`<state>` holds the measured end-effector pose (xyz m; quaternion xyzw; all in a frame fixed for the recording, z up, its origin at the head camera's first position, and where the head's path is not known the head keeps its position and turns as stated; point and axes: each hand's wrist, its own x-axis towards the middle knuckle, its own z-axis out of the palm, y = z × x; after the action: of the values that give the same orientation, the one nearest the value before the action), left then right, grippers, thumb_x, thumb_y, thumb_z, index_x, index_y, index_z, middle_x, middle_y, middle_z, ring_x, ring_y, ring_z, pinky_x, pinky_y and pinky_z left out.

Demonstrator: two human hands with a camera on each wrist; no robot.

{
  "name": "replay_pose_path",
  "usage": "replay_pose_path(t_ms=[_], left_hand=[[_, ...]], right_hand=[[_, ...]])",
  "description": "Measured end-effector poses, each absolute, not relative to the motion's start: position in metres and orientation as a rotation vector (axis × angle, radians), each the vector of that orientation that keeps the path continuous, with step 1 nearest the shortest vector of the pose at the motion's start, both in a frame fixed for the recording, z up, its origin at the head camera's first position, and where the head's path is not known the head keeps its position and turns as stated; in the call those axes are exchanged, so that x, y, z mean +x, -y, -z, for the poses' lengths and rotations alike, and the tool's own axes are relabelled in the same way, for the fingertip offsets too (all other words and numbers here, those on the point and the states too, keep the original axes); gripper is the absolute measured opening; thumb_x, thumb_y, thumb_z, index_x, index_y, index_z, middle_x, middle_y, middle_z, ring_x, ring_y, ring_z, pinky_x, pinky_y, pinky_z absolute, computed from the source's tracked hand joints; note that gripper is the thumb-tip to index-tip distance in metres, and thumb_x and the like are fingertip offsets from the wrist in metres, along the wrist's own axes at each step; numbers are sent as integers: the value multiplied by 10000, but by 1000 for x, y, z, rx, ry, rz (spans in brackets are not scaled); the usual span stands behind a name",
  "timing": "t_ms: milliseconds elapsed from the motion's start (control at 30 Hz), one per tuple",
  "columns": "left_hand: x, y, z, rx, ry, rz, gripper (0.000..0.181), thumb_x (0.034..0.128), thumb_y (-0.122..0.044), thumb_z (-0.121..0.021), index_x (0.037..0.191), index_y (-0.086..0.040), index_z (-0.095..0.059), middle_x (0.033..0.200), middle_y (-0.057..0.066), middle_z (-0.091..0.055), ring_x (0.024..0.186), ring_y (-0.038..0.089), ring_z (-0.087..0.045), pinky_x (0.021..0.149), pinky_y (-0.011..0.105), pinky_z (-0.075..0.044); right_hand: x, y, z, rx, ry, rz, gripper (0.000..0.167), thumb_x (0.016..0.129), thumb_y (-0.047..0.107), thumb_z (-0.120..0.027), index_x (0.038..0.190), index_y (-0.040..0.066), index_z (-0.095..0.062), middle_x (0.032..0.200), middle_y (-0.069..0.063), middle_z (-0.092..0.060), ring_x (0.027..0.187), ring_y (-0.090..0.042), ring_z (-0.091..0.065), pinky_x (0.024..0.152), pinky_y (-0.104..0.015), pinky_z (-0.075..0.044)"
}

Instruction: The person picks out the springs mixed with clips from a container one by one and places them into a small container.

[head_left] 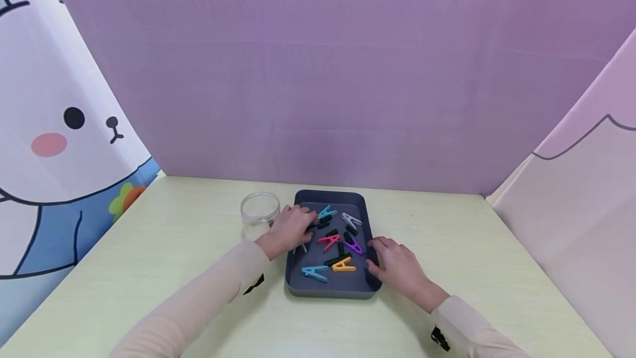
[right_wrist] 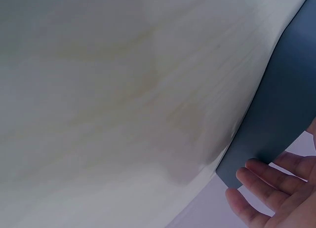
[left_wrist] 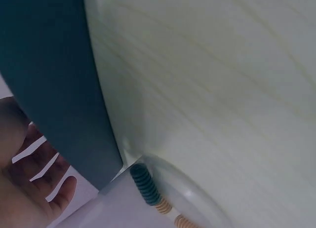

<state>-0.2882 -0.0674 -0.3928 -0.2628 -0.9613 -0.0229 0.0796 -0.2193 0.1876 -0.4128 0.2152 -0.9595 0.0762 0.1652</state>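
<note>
A dark grey tray [head_left: 330,293] holds several plastic clothespins: a red clothespin [head_left: 329,241], a purple clothespin [head_left: 354,246], an orange clothespin [head_left: 344,265], a blue clothespin [head_left: 314,273] and a white clothespin [head_left: 351,220] among them. Small black cylindrical pieces [head_left: 341,248] lie between them. My left hand [head_left: 290,229] reaches over the tray's left rim, fingertips beside a dark piece; whether it pinches anything is hidden. On the tray's right side, my right hand [head_left: 396,266] rests at the rim. Its fingers [right_wrist: 264,181] lie loosely extended along the outer wall.
A clear round jar [head_left: 259,207] stands left of the tray, close to my left hand. Inside it, the left wrist view shows a dark ribbed piece [left_wrist: 145,183] and tan ribbed bits [left_wrist: 183,221]. A purple backdrop [head_left: 318,98] rises behind the pale table [head_left: 199,214].
</note>
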Motion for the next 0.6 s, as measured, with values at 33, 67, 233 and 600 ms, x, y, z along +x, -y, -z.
replay_pose_path(t_ms=[33, 67, 233, 600], left_hand=[[-289, 67, 394, -783, 2877, 60, 234, 812, -273, -666, 1023, -178, -632, 995, 7, -636, 872, 198, -561, 754, 376, -426], [-289, 67, 395, -777, 2879, 55, 237, 811, -274, -667, 1025, -179, -632, 997, 7, -636, 876, 200, -561, 753, 377, -423], [-293, 66, 401, -740, 2883, 40, 249, 805, -281, -674, 1032, -186, -636, 1009, 7, -641, 885, 201, -560, 761, 377, -417], [-297, 65, 406, -722, 2873, 42, 256, 797, -286, -684, 1029, -188, -639, 1007, 9, -648, 880, 206, -552, 761, 376, -389]], right_hand=[[-219, -188, 413, 613, 2733, -218, 352, 769, 267, -678, 1047, 58, -629, 1055, -83, -645, 949, -223, -625, 742, -371, -519], [-219, -187, 413, 614, 2733, -219, 352, 769, 266, -679, 1048, 57, -629, 1056, -84, -645, 950, -224, -625, 742, -371, -519], [-219, -187, 412, 615, 2741, -219, 351, 771, 263, -680, 1048, 55, -628, 1054, -84, -645, 945, -219, -624, 746, -370, -519], [-218, -187, 411, 609, 2744, -220, 352, 769, 261, -684, 1049, 55, -628, 1060, -83, -643, 950, -220, -625, 747, -370, -520]])
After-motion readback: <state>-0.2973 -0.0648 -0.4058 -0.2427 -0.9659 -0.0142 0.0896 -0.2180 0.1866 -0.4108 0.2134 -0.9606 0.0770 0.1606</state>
